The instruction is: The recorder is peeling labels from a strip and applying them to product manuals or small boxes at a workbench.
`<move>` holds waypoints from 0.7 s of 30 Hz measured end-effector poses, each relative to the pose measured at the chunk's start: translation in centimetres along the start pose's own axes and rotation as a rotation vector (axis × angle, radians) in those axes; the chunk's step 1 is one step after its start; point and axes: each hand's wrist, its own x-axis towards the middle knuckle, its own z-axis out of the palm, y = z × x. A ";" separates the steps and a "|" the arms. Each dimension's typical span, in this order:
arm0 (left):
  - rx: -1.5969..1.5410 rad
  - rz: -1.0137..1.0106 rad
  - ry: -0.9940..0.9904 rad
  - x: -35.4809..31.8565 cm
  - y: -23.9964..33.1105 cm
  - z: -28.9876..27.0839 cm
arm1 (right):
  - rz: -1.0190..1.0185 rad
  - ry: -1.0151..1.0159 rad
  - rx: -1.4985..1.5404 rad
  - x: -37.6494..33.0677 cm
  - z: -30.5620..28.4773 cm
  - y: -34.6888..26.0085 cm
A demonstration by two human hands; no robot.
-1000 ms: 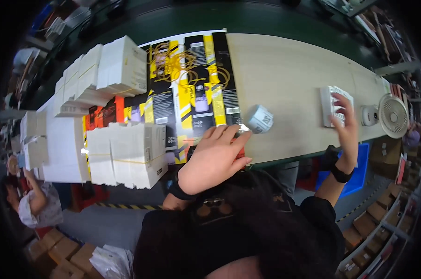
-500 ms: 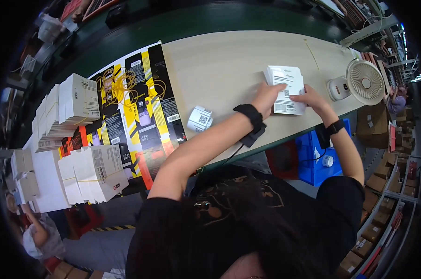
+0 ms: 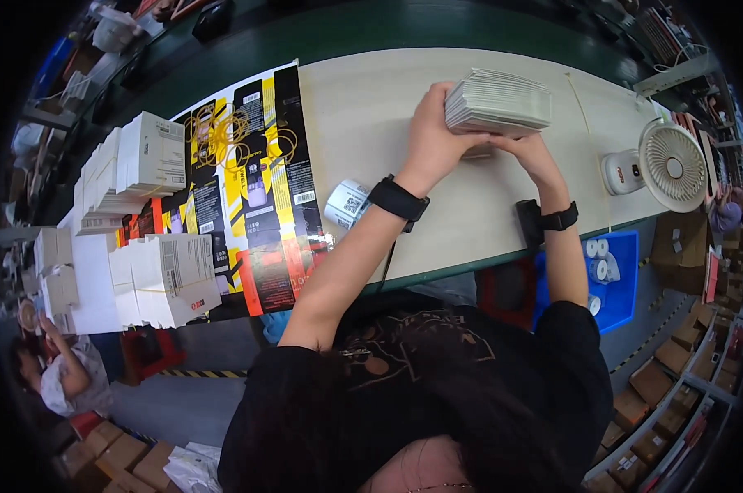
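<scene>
A thick stack of white printed leaflets [image 3: 503, 99] is lifted over the pale table [image 3: 363, 107], its layered edges toward me. My left hand [image 3: 439, 135] wraps around the stack's left end. My right hand [image 3: 529, 154] grips it from the near side, with the thumb along the lower edge. The fingers behind and under the stack are hidden. On the table left of my left forearm lies a roll of white labels [image 3: 345, 205] with printed square codes.
Banded stacks of white leaflets [image 3: 162, 279] rest on colourful printed sheets [image 3: 264, 189] at left, near yellow rubber bands [image 3: 215, 131]. A white fan [image 3: 673, 167] stands at right. A blue bin [image 3: 624, 275] below the right edge holds white rolls. Another person [image 3: 71, 374] is at far left.
The leaflet stack has been raised and tipped, so its layered edges show instead of its printed face. Both hands have shifted to grip its sides and near edge.
</scene>
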 end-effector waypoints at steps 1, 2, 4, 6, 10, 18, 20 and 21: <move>0.037 0.053 0.047 0.2 0.7 -0.3 | 0.000 -0.006 0.006 0.3 0.2 -0.1; 0.077 0.105 0.095 0.3 1.1 -0.7 | -0.123 0.057 0.058 0.7 0.5 -0.1; 0.123 0.153 0.144 0.3 1.0 -1.4 | -0.366 0.189 0.163 1.3 1.2 -0.1; -0.009 0.130 0.165 0.6 0.6 -1.8 | -0.347 0.187 0.243 1.6 2.1 0.2; -0.138 0.061 0.193 0.1 -0.2 -1.4 | -0.231 0.106 0.313 1.6 3.7 1.8; -0.229 0.039 0.339 0.2 0.1 -1.0 | -0.043 -0.045 0.016 0.8 4.0 0.8; -0.226 0.130 0.424 0.3 0.6 -1.8 | -0.052 0.008 0.112 2.2 4.7 -0.1; -0.139 0.236 0.460 0.0 1.0 -2.2 | -0.053 0.063 0.206 3.3 5.2 -1.0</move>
